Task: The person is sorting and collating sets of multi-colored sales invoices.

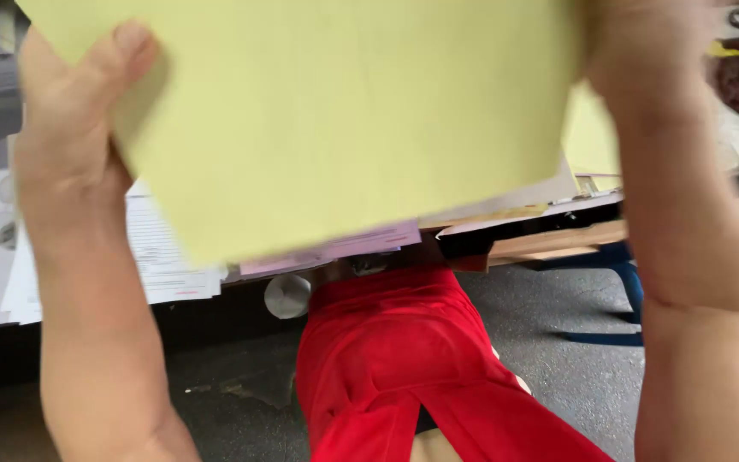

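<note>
Large pale-yellow sheet [335, 111], slightly blurred

There is one view only, from a camera on the person's head, tilted steeply down and forward. It sits very near a yellow sheet [335, 111] raised close to the lens, which fills the upper frame. Both forearms rise along the left and right edges. Below the sheet the view reaches the person's red clothing [404, 368], the grey floor [549, 342] and the counter [558, 239] edge.
</note>
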